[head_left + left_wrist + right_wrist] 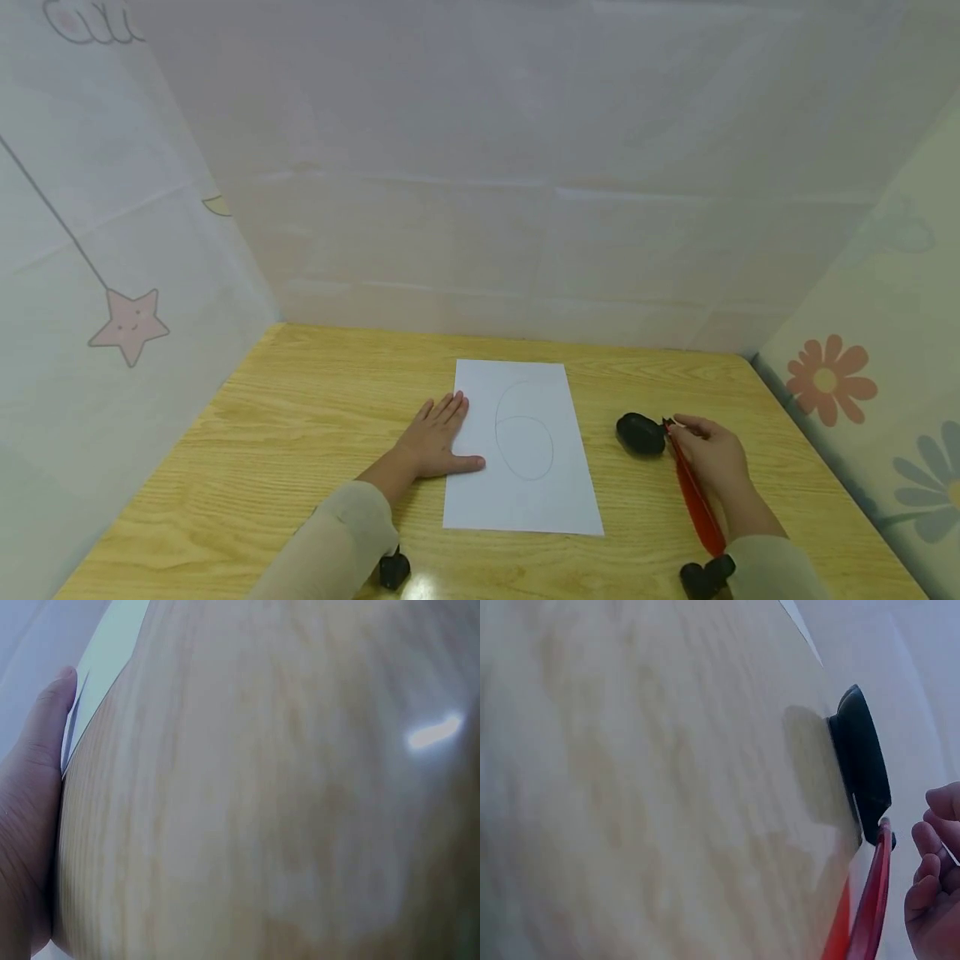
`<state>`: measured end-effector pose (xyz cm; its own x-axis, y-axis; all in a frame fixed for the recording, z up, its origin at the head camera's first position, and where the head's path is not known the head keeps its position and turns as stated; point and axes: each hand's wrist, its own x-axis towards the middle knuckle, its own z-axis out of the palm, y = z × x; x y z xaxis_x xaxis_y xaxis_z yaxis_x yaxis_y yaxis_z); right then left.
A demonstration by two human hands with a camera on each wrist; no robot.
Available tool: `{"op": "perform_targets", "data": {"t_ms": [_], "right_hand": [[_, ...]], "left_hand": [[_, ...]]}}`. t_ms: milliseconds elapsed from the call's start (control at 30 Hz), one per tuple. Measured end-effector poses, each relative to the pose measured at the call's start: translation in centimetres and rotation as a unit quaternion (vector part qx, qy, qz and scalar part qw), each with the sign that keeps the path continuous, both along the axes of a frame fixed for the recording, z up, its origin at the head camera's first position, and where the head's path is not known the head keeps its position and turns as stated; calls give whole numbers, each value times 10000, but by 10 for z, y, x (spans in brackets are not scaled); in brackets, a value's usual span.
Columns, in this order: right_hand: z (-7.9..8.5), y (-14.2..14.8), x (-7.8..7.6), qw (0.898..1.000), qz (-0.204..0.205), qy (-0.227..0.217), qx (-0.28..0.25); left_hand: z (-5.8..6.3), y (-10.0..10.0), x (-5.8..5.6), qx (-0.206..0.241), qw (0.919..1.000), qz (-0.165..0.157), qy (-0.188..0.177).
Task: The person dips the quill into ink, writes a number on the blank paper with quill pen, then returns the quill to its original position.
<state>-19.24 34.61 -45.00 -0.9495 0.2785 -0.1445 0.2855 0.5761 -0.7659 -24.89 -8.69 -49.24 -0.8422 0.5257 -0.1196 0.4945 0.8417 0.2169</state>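
My left hand (437, 442) lies with its fingers spread over the left edge of a white sheet of paper (472, 508), thumb pointing right across it. On the paper is a thin looped line drawing (552, 450) shaped like a 6. To the right of the sheet sits a smooth black oval thing (640, 434). From it a long red feather-shaped piece (697, 500) runs toward the front. My right hand (712, 457) is beside their junction, fingers loosely curled. In the right wrist view, those fingers (928, 877) stand apart from the red piece (874, 900), nothing between them.
The light wood table (300, 417) reaches back to a pale cloth wall (525, 250). Patterned side walls, with a star (129, 325) at left and flowers (828, 381) at right, border it. Black wrist devices (393, 570) sit at both cuffs.
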Motion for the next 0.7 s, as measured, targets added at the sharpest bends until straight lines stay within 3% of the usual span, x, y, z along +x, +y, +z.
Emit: {"op": "perform_targets", "data": {"t_ms": [133,367,700], "right_hand": [[10,-6,-4,9996,237,106,110],[29,-27,-21,9976,466,438,-250],[39,-72,-53,9872,1213,910,490]], "left_hand": [[1,0,0,-27,10000,10,21],[2,-1,-3,84,9999,78,-31],[13,-2,-12,172,9994,196,-223]]}}
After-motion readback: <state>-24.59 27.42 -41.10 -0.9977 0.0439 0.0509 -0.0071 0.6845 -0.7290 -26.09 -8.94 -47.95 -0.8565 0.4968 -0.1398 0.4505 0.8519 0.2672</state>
